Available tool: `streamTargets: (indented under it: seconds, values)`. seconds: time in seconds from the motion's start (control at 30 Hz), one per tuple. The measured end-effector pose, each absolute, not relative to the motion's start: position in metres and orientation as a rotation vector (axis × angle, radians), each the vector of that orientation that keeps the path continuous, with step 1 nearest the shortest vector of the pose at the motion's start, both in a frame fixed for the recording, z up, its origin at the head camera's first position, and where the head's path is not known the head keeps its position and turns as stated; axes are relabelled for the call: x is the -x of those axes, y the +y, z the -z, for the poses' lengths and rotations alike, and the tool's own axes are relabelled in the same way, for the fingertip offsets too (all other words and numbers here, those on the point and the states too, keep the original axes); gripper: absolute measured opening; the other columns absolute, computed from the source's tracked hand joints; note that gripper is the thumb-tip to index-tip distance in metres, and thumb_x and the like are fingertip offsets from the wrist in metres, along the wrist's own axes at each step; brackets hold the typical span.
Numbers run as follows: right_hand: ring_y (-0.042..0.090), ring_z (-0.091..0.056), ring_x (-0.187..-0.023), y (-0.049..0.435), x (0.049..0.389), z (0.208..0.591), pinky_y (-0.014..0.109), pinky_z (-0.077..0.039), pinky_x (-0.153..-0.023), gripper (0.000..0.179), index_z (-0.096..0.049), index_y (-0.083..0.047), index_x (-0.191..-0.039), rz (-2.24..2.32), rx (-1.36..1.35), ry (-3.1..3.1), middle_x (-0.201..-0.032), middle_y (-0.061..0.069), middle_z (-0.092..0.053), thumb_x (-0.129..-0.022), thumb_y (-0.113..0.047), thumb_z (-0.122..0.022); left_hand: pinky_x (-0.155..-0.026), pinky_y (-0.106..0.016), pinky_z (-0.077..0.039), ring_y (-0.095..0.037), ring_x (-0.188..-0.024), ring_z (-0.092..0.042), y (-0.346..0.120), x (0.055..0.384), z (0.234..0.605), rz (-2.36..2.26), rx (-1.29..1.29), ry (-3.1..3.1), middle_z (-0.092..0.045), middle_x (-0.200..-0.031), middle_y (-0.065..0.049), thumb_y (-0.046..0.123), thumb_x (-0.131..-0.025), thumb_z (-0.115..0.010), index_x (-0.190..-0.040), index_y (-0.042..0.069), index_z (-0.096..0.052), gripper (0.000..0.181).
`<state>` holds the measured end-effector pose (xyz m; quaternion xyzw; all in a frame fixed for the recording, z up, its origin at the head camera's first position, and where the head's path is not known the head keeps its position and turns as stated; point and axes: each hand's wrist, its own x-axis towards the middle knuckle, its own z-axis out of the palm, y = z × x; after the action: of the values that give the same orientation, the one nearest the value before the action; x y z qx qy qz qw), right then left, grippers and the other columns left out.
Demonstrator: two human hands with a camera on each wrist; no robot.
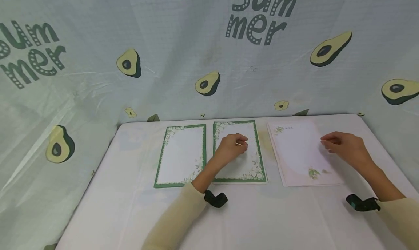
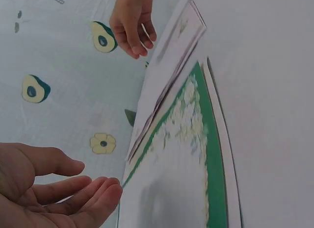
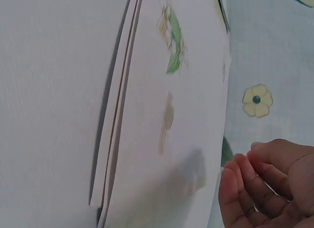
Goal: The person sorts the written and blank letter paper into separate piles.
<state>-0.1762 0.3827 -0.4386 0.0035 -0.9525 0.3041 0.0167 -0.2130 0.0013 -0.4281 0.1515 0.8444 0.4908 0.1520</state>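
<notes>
The fingers of the left hand (image 1: 230, 147) curve loosely with nothing in their grasp, above the middle rectangular white paper sheet with a green floral border (image 1: 240, 168); the fingers of the right hand (image 1: 349, 148) are likewise relaxed and empty, near the far-right edge of a stack of smooth pale-pink paper sheets printed with leafy sprigs (image 1: 294, 152). Both lie flat on the white-covered tabletop (image 1: 278, 221), the pink layers slightly offset and a pale layer showing beneath the middle green-edged sheet. The step in hand looks like arranging or handling the papers, between grips; lifting one would call for a light fingertip pinch at a thin edge, since the layers could slide together. Farther left lies a matching flat white sheet with a green floral border (image 1: 181, 153), apart from both hands. Behind rises a creased pale backdrop printed with avocados (image 1: 170, 61).
</notes>
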Motion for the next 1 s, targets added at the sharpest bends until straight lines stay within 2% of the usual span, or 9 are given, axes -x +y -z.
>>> streamTargets:
  seconds: [0.1,0.17,0.23,0.37,0.43,0.6,0.77,1.0]
  values:
    - [0.006,-0.068,-0.075,0.369,0.175,0.434,0.019,-0.052,-0.058,0.029,-0.071,0.002,-0.113,-0.943,-0.071,-2.966,-0.096,0.017,-0.075,-0.101,-0.025,-0.066,-0.080,-0.030,-0.059,-0.026,-0.110,-0.068,-0.017,0.214,0.430,-1.344,-0.442,2.491,-0.071,-0.114,-0.009,0.010,-0.101,-0.063,-0.130,-0.001,-0.065,0.031]
    - [0.004,-0.066,-0.077,0.360,0.174,0.431,0.021,-0.051,-0.058,0.028,-0.073,0.000,-0.111,-0.934,-0.105,-2.957,-0.095,0.015,-0.076,-0.100,-0.025,-0.068,-0.082,-0.031,-0.060,-0.028,-0.112,-0.067,-0.028,0.214,0.432,-1.325,-0.434,2.514,-0.071,-0.115,-0.010,0.010,-0.101,-0.062,-0.130,-0.001,-0.064,0.031]
    - [0.008,-0.067,-0.080,0.350,0.174,0.429,0.021,-0.051,-0.060,0.027,-0.074,-0.002,-0.111,-0.933,-0.123,-2.952,-0.095,0.013,-0.077,-0.099,-0.025,-0.069,-0.083,-0.033,-0.060,-0.028,-0.112,-0.067,-0.038,0.214,0.434,-1.315,-0.419,2.535,-0.071,-0.115,-0.010,0.009,-0.101,-0.062,-0.130,-0.001,-0.064,0.031]
    - [0.024,-0.073,-0.086,0.331,0.174,0.427,0.021,-0.051,-0.065,0.029,-0.073,-0.001,-0.113,-0.976,-0.147,-2.961,-0.096,0.012,-0.077,-0.100,-0.027,-0.069,-0.083,-0.036,-0.061,-0.029,-0.112,-0.067,-0.057,0.211,0.435,-1.332,-0.371,2.577,-0.070,-0.116,-0.011,0.009,-0.100,-0.062,-0.130,-0.001,-0.064,0.032]
    - [0.027,-0.075,-0.087,0.324,0.174,0.426,0.019,-0.051,-0.067,0.029,-0.072,0.000,-0.113,-1.007,-0.157,-2.961,-0.096,0.012,-0.077,-0.100,-0.026,-0.068,-0.084,-0.037,-0.061,-0.030,-0.112,-0.067,-0.065,0.210,0.435,-1.341,-0.352,2.594,-0.069,-0.116,-0.012,0.009,-0.100,-0.062,-0.131,-0.001,-0.064,0.032]
    - [0.025,-0.076,-0.087,0.310,0.174,0.426,0.010,-0.050,-0.069,0.026,-0.072,0.001,-0.113,-1.075,-0.182,-2.949,-0.097,0.012,-0.077,-0.100,-0.022,-0.068,-0.085,-0.040,-0.061,-0.033,-0.114,-0.066,-0.077,0.208,0.437,-1.343,-0.324,2.628,-0.069,-0.117,-0.013,0.009,-0.101,-0.061,-0.132,0.000,-0.063,0.032]
    - [0.020,-0.076,-0.089,0.296,0.177,0.429,0.008,-0.050,-0.073,0.025,-0.072,-0.001,-0.113,-1.151,-0.219,-2.960,-0.099,0.010,-0.078,-0.100,-0.022,-0.068,-0.088,-0.043,-0.061,-0.034,-0.116,-0.065,-0.081,0.209,0.438,-1.349,-0.267,2.634,-0.066,-0.124,-0.016,0.007,-0.101,-0.060,-0.135,0.000,-0.060,0.035]
    - [0.016,-0.075,-0.086,0.273,0.186,0.438,0.018,-0.057,-0.075,0.026,-0.073,0.000,-0.111,-1.266,-0.317,-2.945,-0.096,0.007,-0.078,-0.100,-0.023,-0.069,-0.087,-0.042,-0.061,-0.033,-0.116,-0.064,-0.084,0.213,0.440,-1.314,-0.205,2.631,-0.064,-0.128,-0.019,0.010,-0.100,-0.061,-0.141,-0.002,-0.054,0.043]
